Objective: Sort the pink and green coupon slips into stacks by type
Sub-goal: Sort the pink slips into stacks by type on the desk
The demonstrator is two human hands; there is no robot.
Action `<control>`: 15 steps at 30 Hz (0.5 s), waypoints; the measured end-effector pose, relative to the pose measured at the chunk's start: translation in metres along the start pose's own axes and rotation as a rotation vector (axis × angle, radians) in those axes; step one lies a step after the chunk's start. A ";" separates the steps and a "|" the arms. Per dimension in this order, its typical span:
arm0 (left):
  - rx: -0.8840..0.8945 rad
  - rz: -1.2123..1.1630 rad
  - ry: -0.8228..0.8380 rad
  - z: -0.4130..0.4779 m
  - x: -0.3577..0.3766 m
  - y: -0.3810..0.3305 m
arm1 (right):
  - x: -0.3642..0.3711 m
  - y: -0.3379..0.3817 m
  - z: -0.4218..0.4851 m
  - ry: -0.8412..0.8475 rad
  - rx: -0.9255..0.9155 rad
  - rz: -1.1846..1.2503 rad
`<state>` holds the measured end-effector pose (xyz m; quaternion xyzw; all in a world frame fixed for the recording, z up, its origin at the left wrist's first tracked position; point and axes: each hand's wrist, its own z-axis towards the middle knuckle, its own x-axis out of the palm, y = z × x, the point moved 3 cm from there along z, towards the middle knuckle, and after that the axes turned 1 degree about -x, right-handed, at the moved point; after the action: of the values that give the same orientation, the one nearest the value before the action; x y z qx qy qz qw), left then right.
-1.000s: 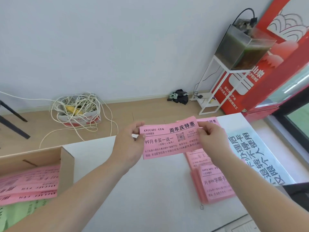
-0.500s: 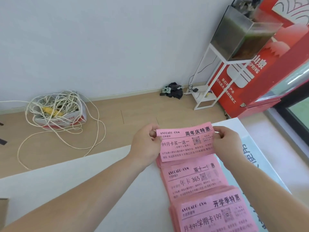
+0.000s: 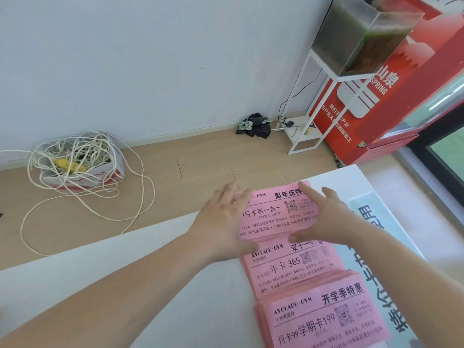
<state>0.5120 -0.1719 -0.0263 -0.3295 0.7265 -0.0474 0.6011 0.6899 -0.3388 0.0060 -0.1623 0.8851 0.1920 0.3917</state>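
neither hand is gripping anything: the left hand [image 3: 223, 222] lies flat, fingers straight and spread, on the left end of the top pink slip [image 3: 276, 217]. the right hand [image 3: 329, 217] rests just as loosely on its right end, fingers stretched toward the far edge and thumb along the near edge. that slip, headed 周年庆特惠, sits farthest of three pink lots, close to the far edge of the white table [image 3: 150, 272]. how many slips lie beneath it i can't tell, since the hands cover both ends.

just nearer the person is the middle pile [image 3: 288, 270], topped by a slip printed 年卡 365; the pressed slip's near edge overlaps it (the right thumb lies right on that border). nearest of all is the thick front pile [image 3: 324, 320], topped by 开学季特惠 and 学期卡199, overlapping the near edge of the middle pile. all three run in a line down the right part of the table. to their right lies a pale printed sheet [image 3: 394, 310] with large dark characters, partly under the right forearm.

beyond the table, on the wooden floor, a cardboard box [image 3: 105, 172] holds a tangle of white cord [image 3: 75, 151] and a yellow power strip [image 3: 69, 165], with loops of cord spilling over the floor. by the wall lies a heap of dark cloth [image 3: 257, 126]. beside it is a white metal stand [image 3: 305, 140] carrying a murky glass tank [image 3: 361, 33], with a red cabinet [image 3: 406, 96] behind.
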 end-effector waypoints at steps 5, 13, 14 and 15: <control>-0.001 0.126 -0.001 0.010 0.009 -0.009 | 0.010 0.004 0.005 -0.038 -0.042 -0.070; 0.003 0.111 -0.068 0.011 0.013 -0.011 | 0.009 -0.002 0.009 -0.145 -0.089 -0.034; -0.005 0.088 -0.059 0.010 0.013 -0.010 | 0.009 -0.002 0.009 -0.140 -0.090 -0.023; -0.023 0.054 -0.046 0.007 0.013 -0.009 | 0.009 -0.002 0.008 -0.136 -0.088 -0.014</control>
<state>0.5209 -0.1840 -0.0352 -0.3176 0.7217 -0.0154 0.6148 0.6905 -0.3381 -0.0062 -0.1722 0.8461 0.2386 0.4445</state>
